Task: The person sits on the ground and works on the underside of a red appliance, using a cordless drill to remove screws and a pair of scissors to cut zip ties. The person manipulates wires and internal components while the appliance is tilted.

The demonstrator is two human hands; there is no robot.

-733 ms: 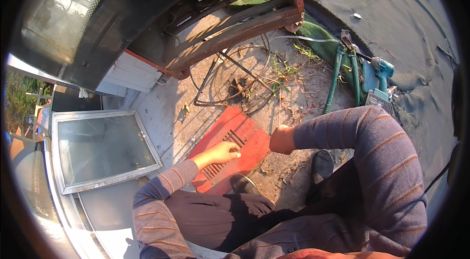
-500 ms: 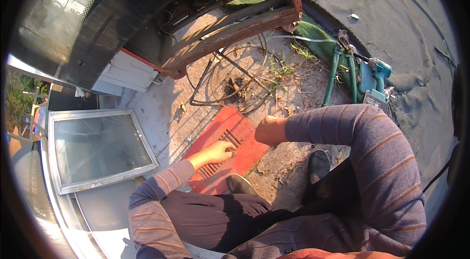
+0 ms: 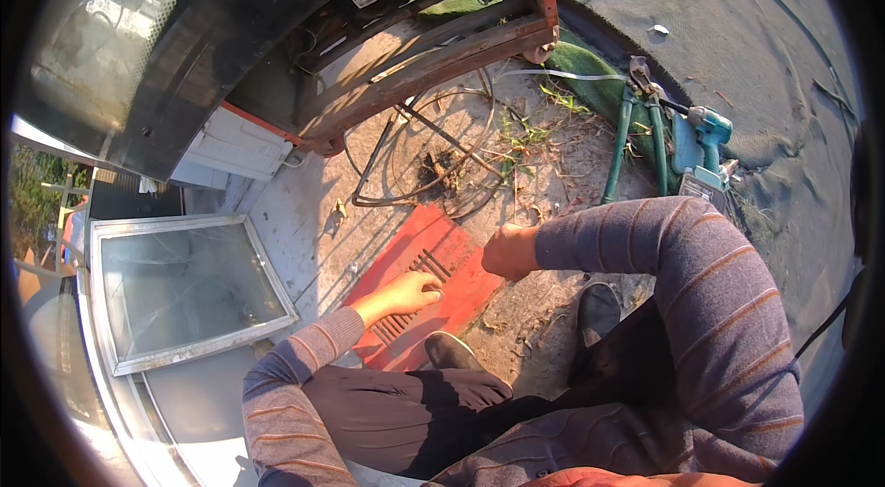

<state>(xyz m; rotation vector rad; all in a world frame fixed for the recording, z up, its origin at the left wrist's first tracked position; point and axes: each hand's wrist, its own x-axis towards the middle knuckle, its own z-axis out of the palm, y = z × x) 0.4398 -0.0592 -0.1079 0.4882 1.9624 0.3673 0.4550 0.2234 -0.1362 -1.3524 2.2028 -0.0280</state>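
A red sheet-metal panel [image 3: 441, 231] with rows of slots lies on the ground before my feet. My left hand [image 3: 407, 294] is over its slotted middle, fingers curled together against or just above the metal. At the panel's right corner my right hand [image 3: 510, 252] is closed into a fist. Its fingertips face away, so what it grips, if anything, is hidden. Beyond the panel lie bent metal rods and a wire hoop [image 3: 378, 160].
A dark open-framed cabinet [image 3: 415, 63] with red edges stands ahead. To the left leans a white-framed glass pane [image 3: 189, 280]. Green-handled bolt cutters [image 3: 619, 151] and a teal cordless power tool [image 3: 710, 132] lie to the right, by dark ground cloth [image 3: 774, 72].
The view has shifted slightly. My right hand has moved a little to the right, while my left hand keeps its place over the slots.
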